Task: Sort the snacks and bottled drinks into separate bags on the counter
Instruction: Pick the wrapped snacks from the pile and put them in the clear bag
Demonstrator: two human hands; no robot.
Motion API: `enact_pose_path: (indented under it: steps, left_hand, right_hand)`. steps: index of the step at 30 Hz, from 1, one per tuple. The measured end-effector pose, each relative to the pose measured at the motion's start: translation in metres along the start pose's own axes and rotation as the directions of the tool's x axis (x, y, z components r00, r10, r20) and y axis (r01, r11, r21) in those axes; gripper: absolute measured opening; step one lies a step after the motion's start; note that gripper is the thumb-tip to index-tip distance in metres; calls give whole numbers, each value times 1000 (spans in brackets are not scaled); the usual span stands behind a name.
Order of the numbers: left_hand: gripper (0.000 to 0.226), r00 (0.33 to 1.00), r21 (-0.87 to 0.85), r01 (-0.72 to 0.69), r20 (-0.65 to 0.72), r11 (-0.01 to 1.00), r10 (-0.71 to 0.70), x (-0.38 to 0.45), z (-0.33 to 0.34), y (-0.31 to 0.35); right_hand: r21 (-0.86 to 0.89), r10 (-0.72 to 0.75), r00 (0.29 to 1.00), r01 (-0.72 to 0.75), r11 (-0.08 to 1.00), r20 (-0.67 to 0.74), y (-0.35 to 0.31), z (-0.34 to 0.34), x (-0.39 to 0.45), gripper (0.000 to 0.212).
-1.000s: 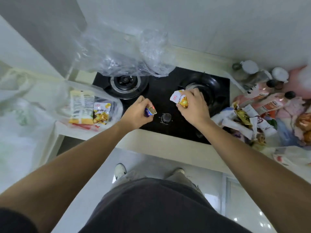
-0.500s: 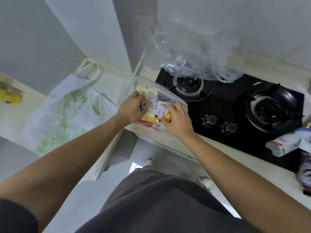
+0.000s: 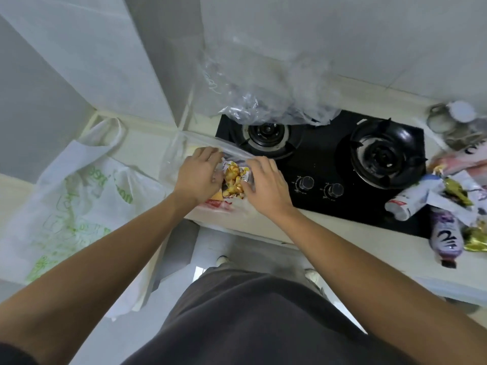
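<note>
A yellow snack packet lies in the mouth of a clear plastic bag on the counter left of the stove. My right hand pinches the packet's right edge between thumb and fingers. Palm down at the packet's left edge is my left hand, its fingertips curled into the bag and hidden. Other packets with orange and red print show under my hands. At the far right, a pile of snacks and bottles includes a purple bottle, a white bottle and a gold packet.
A white bag with green print hangs over the counter corner at left. Another crumpled clear bag rests on the back of the black two-burner stove. Jars stand at the back right. The counter's front edge is just below my wrists.
Both hands went from the stove's knobs left to the clear bag and pushed deeper into it. The yellow packet now lies flat between them; the small blue item in my left hand is out of sight.
</note>
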State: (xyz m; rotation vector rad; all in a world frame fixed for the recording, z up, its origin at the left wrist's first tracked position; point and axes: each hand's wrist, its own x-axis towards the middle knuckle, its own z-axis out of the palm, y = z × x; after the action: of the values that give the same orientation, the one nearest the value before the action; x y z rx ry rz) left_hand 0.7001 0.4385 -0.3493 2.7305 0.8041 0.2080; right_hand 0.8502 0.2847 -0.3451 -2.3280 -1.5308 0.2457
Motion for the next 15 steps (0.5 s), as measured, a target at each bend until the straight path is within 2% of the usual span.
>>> enact_pose_path:
  steps: [6,10,15]
  left_hand:
    - [52,990,-4,-126,62,992,126,31,16,71]
    - [49,959,1,-271,84,963,270,53,37,139]
    - [47,935,-21,-338,104,941,339,67,66,239]
  right_hand:
    - [-39,201,977,-204,978,-67,70,-40,-45,52]
    - [-27,331,932,-338,941,-146,133,-69,-91,49]
    - [-16,445,875,-456,890,-193,219,-106,-147,48]
